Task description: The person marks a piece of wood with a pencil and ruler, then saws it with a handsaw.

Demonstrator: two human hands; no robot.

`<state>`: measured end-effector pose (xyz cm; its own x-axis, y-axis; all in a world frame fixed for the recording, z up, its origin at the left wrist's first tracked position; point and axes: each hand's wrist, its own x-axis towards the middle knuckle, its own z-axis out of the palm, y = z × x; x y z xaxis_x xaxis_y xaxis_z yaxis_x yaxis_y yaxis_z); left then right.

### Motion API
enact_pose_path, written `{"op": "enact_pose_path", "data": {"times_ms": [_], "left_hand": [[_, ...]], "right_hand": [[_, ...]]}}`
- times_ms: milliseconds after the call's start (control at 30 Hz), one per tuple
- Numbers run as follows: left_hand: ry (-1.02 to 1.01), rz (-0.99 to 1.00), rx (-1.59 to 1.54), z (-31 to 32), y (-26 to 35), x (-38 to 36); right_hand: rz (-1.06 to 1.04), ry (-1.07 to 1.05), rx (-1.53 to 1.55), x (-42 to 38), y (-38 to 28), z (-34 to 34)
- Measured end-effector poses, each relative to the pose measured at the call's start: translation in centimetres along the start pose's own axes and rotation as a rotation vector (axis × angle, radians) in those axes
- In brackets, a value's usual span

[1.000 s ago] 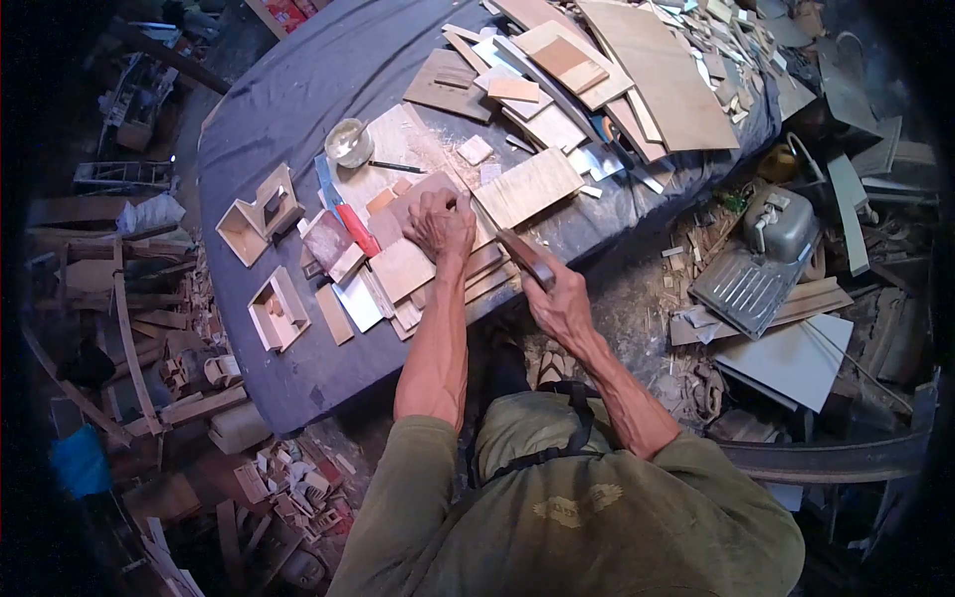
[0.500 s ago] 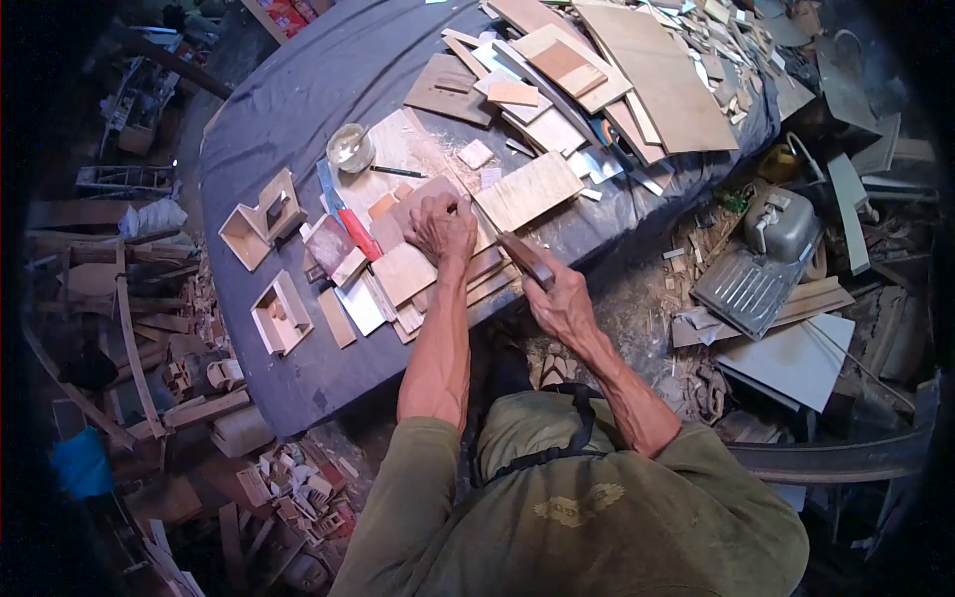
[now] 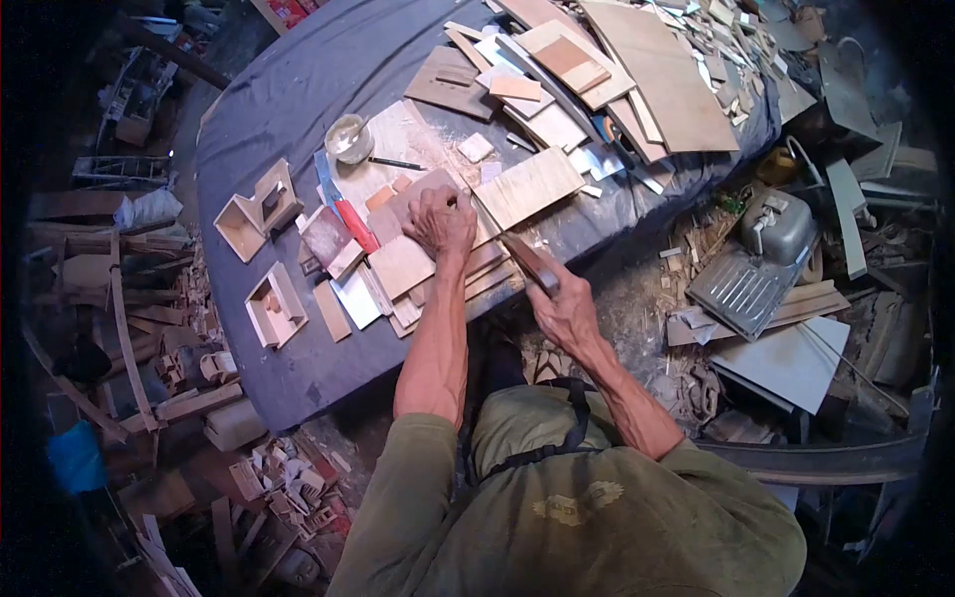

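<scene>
My left hand, fingers bent, presses down on a brown wooden board near the front edge of the covered table. What lies under its fingertips is hidden. In my right hand is a flat, dark brown, blade-like tool, whose far end meets the edge of the stacked boards; its exact kind does not show. Right of my left hand lies a pale wooden board. A light wood piece sits just below the left wrist. A red-handled saw lies to the left.
A pot of pale paste and a pencil lie behind my hands. Small open wooden boxes stand at the left. Stacked boards cover the far right of the table. A metal sink lies among scraps right of the table.
The view has shifted slightly. My right hand and the tool have moved very little, and my left hand stays on the board.
</scene>
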<state>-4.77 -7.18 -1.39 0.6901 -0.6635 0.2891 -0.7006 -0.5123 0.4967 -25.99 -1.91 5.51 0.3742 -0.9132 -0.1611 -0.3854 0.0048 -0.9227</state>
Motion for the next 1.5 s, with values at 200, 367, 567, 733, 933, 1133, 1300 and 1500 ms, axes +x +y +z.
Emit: {"op": "enact_pose_path", "data": {"times_ms": [200,367,567,733,933,1133,1300,1500], "left_hand": [[-0.01,0.028,0.008,-0.1,0.1,0.0],[-0.017,0.013,0.004,-0.2,0.3,0.1],[0.04,0.053,0.009,-0.1,0.1,0.0],[0.038,0.052,-0.017,-0.1,-0.1,-0.1],[0.039,0.027,-0.054,-0.3,0.2,-0.2],[0.048,0.024,-0.03,0.1,0.0,0.0],[0.032,0.021,-0.024,-0.1,0.2,0.0],[0.019,0.162,0.089,0.0,-0.3,-0.6]], "right_hand": [[-0.155,0.086,-0.059,0.8,1.5,1.0],[-0.062,0.028,-0.068,1.9,-0.3,1.0],[-0.044,0.15,0.262,2.9,0.2,1.3],[-0.106,0.133,0.12,0.9,1.3,-0.1],[-0.089,0.112,0.108,-0.7,1.5,0.2],[-0.068,0.078,0.071,-1.2,0.8,-0.3],[-0.079,0.052,0.065,-1.4,0.9,-0.4],[-0.077,0.005,0.018,0.8,-0.8,0.8]]}}
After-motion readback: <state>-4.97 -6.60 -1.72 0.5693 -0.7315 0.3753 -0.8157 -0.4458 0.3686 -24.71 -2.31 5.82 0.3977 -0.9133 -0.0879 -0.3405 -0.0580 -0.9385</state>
